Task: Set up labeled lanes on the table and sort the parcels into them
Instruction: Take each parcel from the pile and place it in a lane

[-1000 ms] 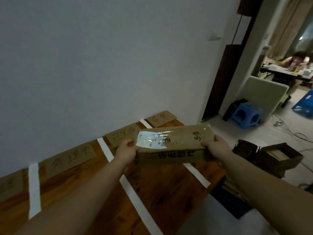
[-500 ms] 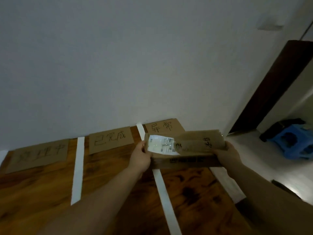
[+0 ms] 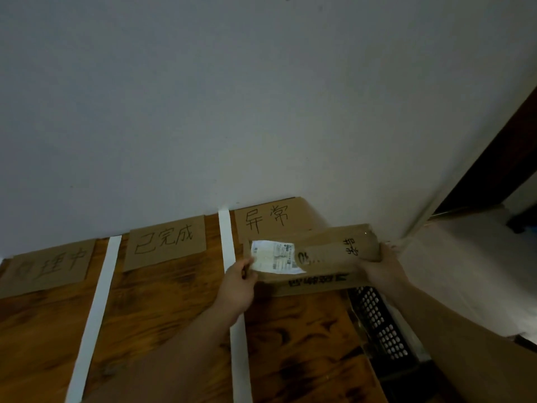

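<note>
Gripped at the left end by the left hand [image 3: 236, 289], thumb on top. Moved right since half a second ago: off the white tape strip [image 3: 226, 237], into the table's [image 3: 174, 315] rightmost lane, just below the 异常 card [image 3: 267, 219]. Long flat brown parcel [image 3: 325, 257]; white shipping label [image 3: 274, 256] left, handwriting right. Right end clasped by the right hand [image 3: 383, 269].

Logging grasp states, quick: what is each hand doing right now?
Left hand: grips the left end of the cardboard parcel.
Right hand: grips the parcel's right end.
</note>
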The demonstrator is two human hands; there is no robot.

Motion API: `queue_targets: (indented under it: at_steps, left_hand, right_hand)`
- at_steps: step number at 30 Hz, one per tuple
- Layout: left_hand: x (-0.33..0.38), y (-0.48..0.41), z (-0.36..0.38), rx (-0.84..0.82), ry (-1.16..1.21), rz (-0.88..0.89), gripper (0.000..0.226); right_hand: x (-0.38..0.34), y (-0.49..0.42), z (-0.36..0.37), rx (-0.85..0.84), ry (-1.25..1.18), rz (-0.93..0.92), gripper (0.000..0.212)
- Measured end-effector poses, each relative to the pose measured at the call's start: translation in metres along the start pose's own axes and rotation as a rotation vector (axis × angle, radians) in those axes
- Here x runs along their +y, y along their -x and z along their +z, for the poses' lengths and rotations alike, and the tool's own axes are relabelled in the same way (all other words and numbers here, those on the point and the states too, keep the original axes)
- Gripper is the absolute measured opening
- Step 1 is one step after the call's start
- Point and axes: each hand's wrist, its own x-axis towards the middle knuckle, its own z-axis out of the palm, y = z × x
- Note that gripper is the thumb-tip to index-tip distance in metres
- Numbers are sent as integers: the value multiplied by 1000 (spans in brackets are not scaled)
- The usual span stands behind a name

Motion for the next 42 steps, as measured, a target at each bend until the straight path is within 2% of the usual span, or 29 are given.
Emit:
queue_targets:
  at_steps: [5,9,12,16,19,21,23,28,32,36,42]
  left_hand:
    - [3,-16,-4,63,-25,1,40]
    - [5,-13,-12,29,-114,-14,41]
    - [10,-8,-27,-6,-210,-5,47]
    - [10,10,-63,16,-252,16,52]
    - [-1,29,-98,53,-248,35,56]
    - [-12,45,-125,64,-257,38,57]
    - [-22,64,-155,67,-274,27,59]
    - [-57,130,-258,141,-310,44,63]
    - [-108,196,-367,254,-369,-4,65]
    - [-159,264,-470,396,-426,-67,66]
    - [-229,341,-590,564,-404,-196,68]
  right_hand:
    - [-16,-27,9,-68,28,-67,51]
    - [-16,-29,10,-111,100,-40,60]
    - [-24,-24,10,-98,238,-41,70]
    - [-44,-7,26,-48,530,-160,76]
    - [-63,20,52,-94,709,-208,82]
    - [-76,45,74,-155,796,-287,74]
    - [-94,76,98,-207,792,-364,64]
    - [-158,171,183,-305,767,-543,75]
    - [-198,263,270,-382,759,-756,69]
    - [-230,349,356,-472,769,-830,77]
    - [-277,446,471,-638,753,-955,75]
